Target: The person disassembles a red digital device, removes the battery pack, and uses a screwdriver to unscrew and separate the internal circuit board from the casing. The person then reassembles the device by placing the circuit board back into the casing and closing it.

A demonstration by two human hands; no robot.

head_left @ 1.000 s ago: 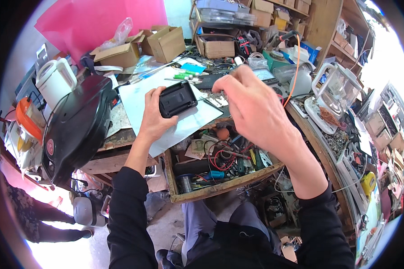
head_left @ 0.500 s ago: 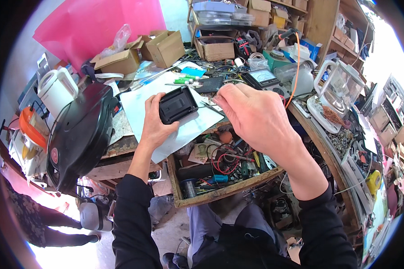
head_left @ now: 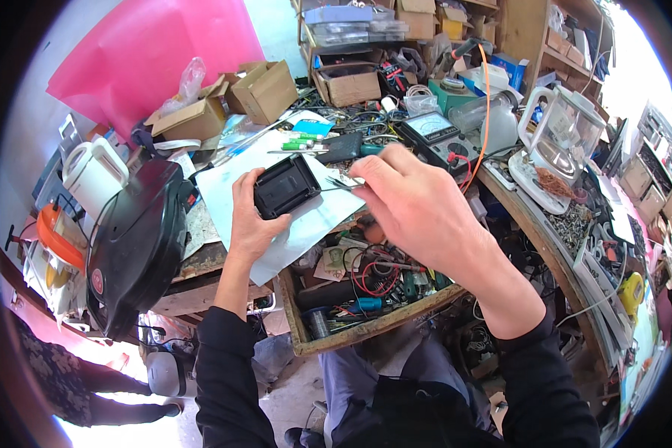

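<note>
My left hand (head_left: 250, 231) grips a black plastic housing (head_left: 285, 187) with a recessed top, tilted above a white sheet (head_left: 228, 198) on the cluttered bench. To its right, my right hand (head_left: 418, 213) has its fingers pinched on a thin metal item (head_left: 340, 184), possibly a tool; its tip lies near the housing's right side, and I cannot tell whether they touch. Small green cylinders (head_left: 301, 142) and a dark flat object (head_left: 341, 147) lie behind the housing. Below my hands is an open wooden drawer (head_left: 366, 332) of wires and tools.
A black lidded appliance (head_left: 127, 261) and white kettle (head_left: 93, 172) stand left, a multimeter (head_left: 434, 133) and clear jug appliance (head_left: 564, 142) right. Cardboard boxes (head_left: 265, 97) and shelves fill the back. An orange cable (head_left: 487, 112) hangs at right. Another person's legs (head_left: 89, 388) show lower left.
My right hand has come down toward the housing's right side, fingertips lower than a second ago. My left hand still holds the housing. The whole view has shifted slightly.
</note>
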